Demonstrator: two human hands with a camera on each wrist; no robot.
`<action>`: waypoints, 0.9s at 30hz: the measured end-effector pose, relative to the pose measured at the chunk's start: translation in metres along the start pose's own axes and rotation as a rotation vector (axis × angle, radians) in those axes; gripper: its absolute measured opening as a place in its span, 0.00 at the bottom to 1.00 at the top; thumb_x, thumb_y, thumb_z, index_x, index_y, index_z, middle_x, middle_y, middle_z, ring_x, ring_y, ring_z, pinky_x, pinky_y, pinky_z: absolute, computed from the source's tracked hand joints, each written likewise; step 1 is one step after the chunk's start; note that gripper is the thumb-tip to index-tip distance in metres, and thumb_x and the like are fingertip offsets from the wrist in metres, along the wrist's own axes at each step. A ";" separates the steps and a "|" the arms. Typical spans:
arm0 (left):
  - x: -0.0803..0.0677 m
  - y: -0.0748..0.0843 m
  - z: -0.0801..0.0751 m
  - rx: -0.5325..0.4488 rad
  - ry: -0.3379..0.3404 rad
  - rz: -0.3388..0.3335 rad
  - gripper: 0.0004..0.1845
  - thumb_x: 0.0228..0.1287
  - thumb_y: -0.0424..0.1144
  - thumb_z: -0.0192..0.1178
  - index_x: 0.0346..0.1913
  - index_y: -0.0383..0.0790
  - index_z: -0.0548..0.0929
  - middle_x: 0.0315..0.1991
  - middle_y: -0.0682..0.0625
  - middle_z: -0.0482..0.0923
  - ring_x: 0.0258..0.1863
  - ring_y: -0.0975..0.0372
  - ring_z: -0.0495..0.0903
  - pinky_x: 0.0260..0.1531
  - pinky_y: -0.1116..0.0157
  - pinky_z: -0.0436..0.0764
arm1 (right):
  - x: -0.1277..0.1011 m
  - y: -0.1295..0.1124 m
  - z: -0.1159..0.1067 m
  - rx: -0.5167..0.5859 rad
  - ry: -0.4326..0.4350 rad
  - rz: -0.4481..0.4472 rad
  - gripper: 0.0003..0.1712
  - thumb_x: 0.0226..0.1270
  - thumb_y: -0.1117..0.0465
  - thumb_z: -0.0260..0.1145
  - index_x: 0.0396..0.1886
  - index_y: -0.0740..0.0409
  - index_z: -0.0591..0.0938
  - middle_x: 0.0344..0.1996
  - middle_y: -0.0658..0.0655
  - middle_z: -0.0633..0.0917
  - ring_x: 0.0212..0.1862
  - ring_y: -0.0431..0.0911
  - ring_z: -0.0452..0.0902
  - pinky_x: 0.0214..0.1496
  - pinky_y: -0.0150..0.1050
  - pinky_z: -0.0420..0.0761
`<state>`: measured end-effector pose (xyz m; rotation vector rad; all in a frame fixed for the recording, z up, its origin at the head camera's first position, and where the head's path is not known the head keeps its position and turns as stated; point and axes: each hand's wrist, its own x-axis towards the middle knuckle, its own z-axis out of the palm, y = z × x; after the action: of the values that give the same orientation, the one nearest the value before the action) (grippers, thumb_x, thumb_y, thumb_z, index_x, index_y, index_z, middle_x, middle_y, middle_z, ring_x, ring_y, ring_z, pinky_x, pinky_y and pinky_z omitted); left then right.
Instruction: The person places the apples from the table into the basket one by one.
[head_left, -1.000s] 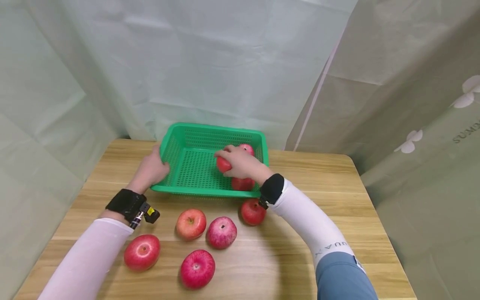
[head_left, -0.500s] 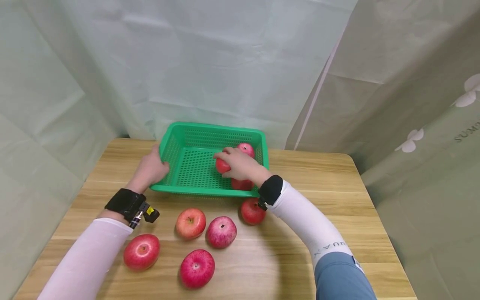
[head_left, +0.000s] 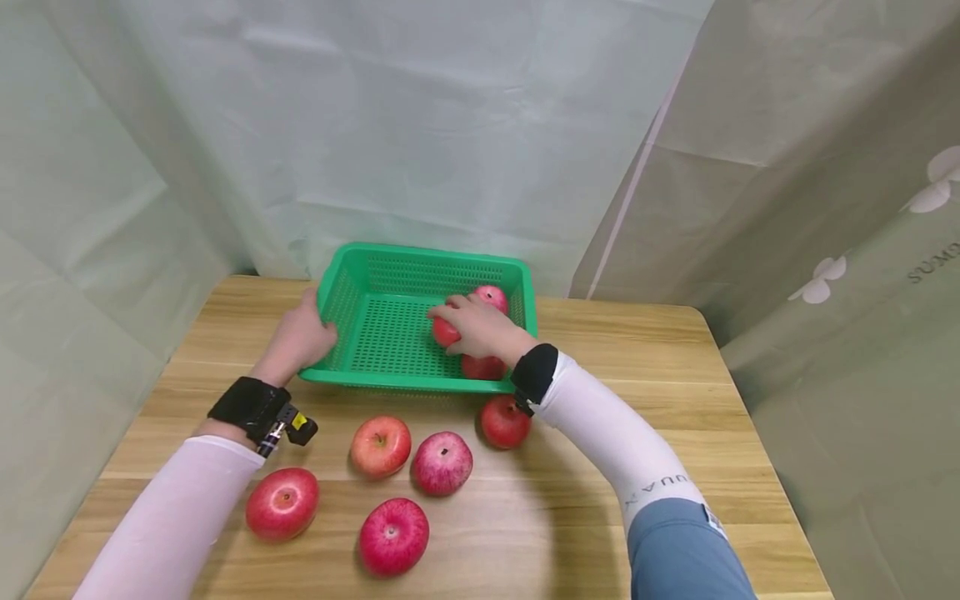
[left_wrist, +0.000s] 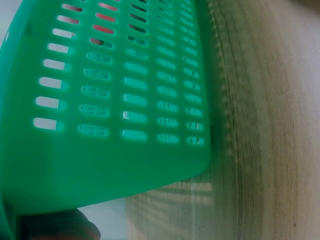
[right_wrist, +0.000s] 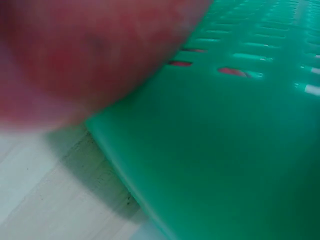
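Observation:
A green plastic basket (head_left: 397, 382) with slotted walls stands at the back of the table. My left hand (head_left: 297, 335) grips its left rim, the thumb inside. In the left wrist view, dark, partly hidden fingers (left_wrist: 65, 227) show under the rim. Inside the basket, my right hand (head_left: 483, 327) holds a red apple (head_left: 444, 332) from above, partly covered by the fingers. Two other apples lie at the basket's right side, one behind the hand (head_left: 492, 295) and one in front of it, a darker red apple (head_left: 483, 367).
Outside the basket's front wall sits a red apple (head_left: 505, 422) beneath my right wrist. Nearer on the wooden table (head_left: 637, 417) lie an orange-red apple (head_left: 381, 447), a pink apple (head_left: 442, 463), a crimson apple (head_left: 393, 537) and a red apple (head_left: 282, 504). Pale curtains hang around the table.
Almost nothing differs. My right wrist has shifted very slightly to the left, while its hand stays on the apple in the basket. The left hand keeps its grip on the rim.

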<state>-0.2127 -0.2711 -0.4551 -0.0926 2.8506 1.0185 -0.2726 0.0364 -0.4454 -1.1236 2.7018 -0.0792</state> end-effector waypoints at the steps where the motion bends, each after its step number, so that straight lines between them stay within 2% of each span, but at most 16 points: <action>1: 0.000 -0.001 0.000 -0.002 -0.002 -0.001 0.38 0.77 0.33 0.49 0.80 0.19 0.47 0.51 0.20 0.75 0.35 0.43 0.82 0.26 0.56 0.81 | 0.001 0.000 0.000 -0.019 -0.003 -0.001 0.41 0.71 0.49 0.77 0.81 0.43 0.71 0.74 0.60 0.73 0.75 0.56 0.66 0.75 0.49 0.70; 5: -0.001 -0.002 0.000 -0.002 -0.003 -0.004 0.38 0.76 0.33 0.49 0.80 0.19 0.46 0.52 0.19 0.75 0.35 0.43 0.82 0.25 0.57 0.81 | 0.004 -0.003 0.000 -0.064 -0.019 0.000 0.41 0.71 0.49 0.77 0.80 0.43 0.72 0.72 0.59 0.75 0.73 0.56 0.68 0.74 0.49 0.70; 9: -0.002 -0.001 -0.001 0.003 0.005 0.006 0.39 0.75 0.33 0.49 0.80 0.18 0.47 0.51 0.19 0.75 0.35 0.43 0.82 0.25 0.56 0.80 | 0.007 -0.005 0.002 -0.062 -0.044 0.019 0.41 0.71 0.50 0.76 0.81 0.43 0.70 0.73 0.59 0.74 0.71 0.56 0.68 0.70 0.49 0.75; 14: -0.001 0.000 0.000 0.000 0.010 0.011 0.39 0.75 0.33 0.49 0.80 0.19 0.46 0.50 0.20 0.76 0.34 0.43 0.83 0.25 0.56 0.81 | 0.008 -0.005 0.005 -0.072 -0.054 0.034 0.41 0.72 0.50 0.75 0.81 0.42 0.69 0.74 0.59 0.72 0.72 0.57 0.68 0.71 0.51 0.75; 27: 0.000 -0.002 0.000 0.002 0.013 0.019 0.39 0.75 0.33 0.49 0.80 0.18 0.47 0.50 0.19 0.75 0.35 0.42 0.83 0.25 0.55 0.81 | 0.008 -0.006 0.005 -0.023 -0.061 0.067 0.41 0.72 0.50 0.76 0.80 0.43 0.69 0.72 0.60 0.72 0.72 0.57 0.69 0.67 0.50 0.79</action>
<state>-0.2128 -0.2728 -0.4566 -0.0726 2.8692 1.0222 -0.2728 0.0273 -0.4507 -1.0232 2.6901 -0.0036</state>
